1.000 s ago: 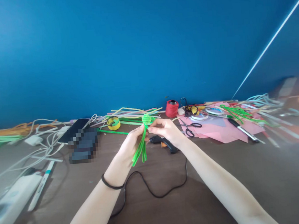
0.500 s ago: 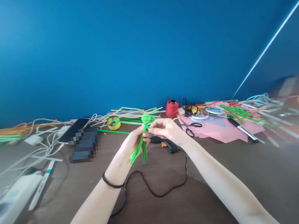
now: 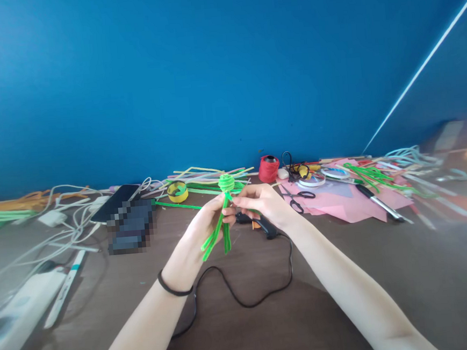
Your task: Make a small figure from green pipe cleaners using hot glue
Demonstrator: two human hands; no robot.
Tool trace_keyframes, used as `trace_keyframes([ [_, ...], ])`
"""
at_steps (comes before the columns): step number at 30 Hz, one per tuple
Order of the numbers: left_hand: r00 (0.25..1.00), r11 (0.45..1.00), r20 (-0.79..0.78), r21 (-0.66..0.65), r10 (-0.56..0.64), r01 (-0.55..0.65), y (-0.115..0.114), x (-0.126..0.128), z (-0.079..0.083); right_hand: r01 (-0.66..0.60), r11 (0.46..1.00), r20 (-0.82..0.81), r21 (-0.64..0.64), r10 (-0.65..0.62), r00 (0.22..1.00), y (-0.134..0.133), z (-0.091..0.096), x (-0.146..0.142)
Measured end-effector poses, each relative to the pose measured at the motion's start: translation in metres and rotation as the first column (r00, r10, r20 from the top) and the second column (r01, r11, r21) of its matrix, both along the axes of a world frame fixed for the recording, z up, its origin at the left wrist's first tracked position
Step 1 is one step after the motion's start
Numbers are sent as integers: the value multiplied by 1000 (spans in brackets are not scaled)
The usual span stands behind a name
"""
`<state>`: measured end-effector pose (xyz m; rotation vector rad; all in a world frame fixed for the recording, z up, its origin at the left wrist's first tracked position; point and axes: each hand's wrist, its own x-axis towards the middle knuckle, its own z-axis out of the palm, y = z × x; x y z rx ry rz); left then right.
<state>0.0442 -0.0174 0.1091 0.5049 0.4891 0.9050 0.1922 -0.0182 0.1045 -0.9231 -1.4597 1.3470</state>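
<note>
Both hands meet above the brown table point(image 3: 346, 274) around a bundle of green pipe cleaners point(image 3: 222, 224). Its top is wound into a small coiled knob, and the loose stems hang down and spread a little. My left hand point(image 3: 200, 234) is closed around the stems just below the knob; a black band circles that wrist. My right hand point(image 3: 260, 204) pinches the same stems from the right side, near the top. A black glue gun point(image 3: 259, 222) lies on the table right behind the hands, its black cord looping toward me.
Loose pipe cleaners point(image 3: 201, 180), a yellow tape roll point(image 3: 177, 192) and a red thread spool point(image 3: 268, 169) lie along the blue wall. Scissors point(image 3: 298, 199), pink paper point(image 3: 340, 201) and a pen point(image 3: 377, 202) sit at right. A phone point(image 3: 114, 203), white cables point(image 3: 65, 220) and a power strip point(image 3: 18, 316) are at left.
The green bundle has turned slightly in my fingers; its coiled knob sits a bit higher and its hanging stems have spread apart. Both hands keep their hold.
</note>
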Motion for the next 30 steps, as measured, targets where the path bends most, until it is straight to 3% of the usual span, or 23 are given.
trace_keyframes([
  [2, 1000, 999, -6, 36, -8, 8, 0, 0, -1, -39, 998, -23, -55, 38, 999, 2, -1, 2],
  [5, 998, 997, -59, 73, -25, 29, 2, -1, -4, -31, 999, 101, -35, 34, 994, 5, -2, 6],
  [8, 986, 988, -164, 140, -39, 63, 7, -2, -8, 28, 996, 251, 80, -47, 967, 9, -1, 12],
  [12, 935, 940, -354, 306, -37, 153, 9, -7, -10, 41, 965, 328, 259, -128, 936, 11, 0, 20],
  [17, 730, 800, -658, 531, 184, 278, 3, -8, -6, -38, 945, 389, 324, -96, 916, 12, 1, 27],
  [19, 650, 742, -716, 575, 255, 343, 0, -7, -4, -66, 945, 424, 319, -80, 902, 11, 3, 28],
  [21, 595, 719, -747, 584, 295, 377, -3, -4, -2, -93, 944, 454, 318, -65, 888, 10, 5, 29],
  [23, 569, 716, -753, 592, 329, 369, -6, -1, -2, -107, 941, 481, 321, -65, 874, 8, 8, 31],
  [28, 594, 713, -684, 656, 423, 248, -10, 4, -6, -97, 936, 517, 339, -99, 850, 3, 15, 33],
  [30, 547, 691, -683, 682, 485, 240, -11, 5, -9, -85, 923, 532, 375, -139, 835, 0, 16, 30],
])
